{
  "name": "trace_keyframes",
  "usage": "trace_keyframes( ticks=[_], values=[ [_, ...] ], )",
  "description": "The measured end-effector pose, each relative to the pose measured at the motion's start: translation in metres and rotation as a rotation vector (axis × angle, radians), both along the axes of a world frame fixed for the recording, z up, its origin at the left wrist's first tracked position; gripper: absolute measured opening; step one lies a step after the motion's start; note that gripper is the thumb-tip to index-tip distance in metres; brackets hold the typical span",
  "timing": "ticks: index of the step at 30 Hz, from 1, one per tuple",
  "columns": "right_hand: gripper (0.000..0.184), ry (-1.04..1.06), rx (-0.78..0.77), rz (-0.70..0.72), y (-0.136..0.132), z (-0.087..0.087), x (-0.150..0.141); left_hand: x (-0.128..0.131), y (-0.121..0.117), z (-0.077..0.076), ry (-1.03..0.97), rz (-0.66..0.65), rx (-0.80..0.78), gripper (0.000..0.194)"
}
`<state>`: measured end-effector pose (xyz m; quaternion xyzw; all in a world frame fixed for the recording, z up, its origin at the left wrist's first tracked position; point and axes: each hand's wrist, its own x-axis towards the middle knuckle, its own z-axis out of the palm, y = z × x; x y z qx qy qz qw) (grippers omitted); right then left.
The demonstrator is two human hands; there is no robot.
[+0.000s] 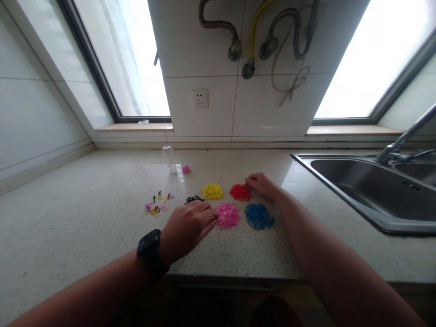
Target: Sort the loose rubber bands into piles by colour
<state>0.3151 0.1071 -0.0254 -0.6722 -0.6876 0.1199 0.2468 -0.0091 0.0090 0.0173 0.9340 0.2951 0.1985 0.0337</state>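
Observation:
Small rubber bands lie sorted by colour in piles on the counter. My left hand point(190, 223), below a black watch, has its fingertips pinched together at the left edge of the pink rubber bands point(228, 215). What sits between those fingertips, if anything, is too small to see. My right hand point(261, 185) is curled at the right edge of the red rubber bands point(240, 192), its fingers closed and their contents hidden. Yellow rubber bands point(212, 191) lie behind the pink ones, blue rubber bands point(259, 216) to their right. Black rubber bands point(194, 199) are partly covered by my left hand.
Mixed-colour rubber bands point(154, 208) are scattered at the left. Behind them stand a clear bottle point(168, 159) and a pink cap point(185, 169). A steel sink point(347, 190) with a faucet point(391, 147) is set into the counter point(102, 218) at right. A tiled wall rises behind.

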Motion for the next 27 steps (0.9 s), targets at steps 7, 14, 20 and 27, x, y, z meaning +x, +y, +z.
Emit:
trace_keyframes(
  ticks=[7, 14, 20, 27],
  values=[
    [0.034, -0.075, -0.007, -0.004, 0.001, 0.002, -0.001, 0.022, 0.010, 0.002, 0.036, 0.070, 0.105, 0.022],
    [0.035, -0.023, -0.003, 0.007, 0.005, -0.004, 0.004, 0.015, 0.028, -0.001, 0.066, 0.027, 0.085, 0.025],
    [0.035, 0.025, -0.019, 0.000, 0.006, -0.004, 0.005, -0.015, 0.052, 0.008, -0.084, 0.096, 0.100, 0.027],
    [0.036, 0.037, -0.027, -0.002, 0.004, -0.001, 0.003, -0.089, 0.111, 0.004, -0.271, 0.429, 0.056, 0.033]
  ],
)
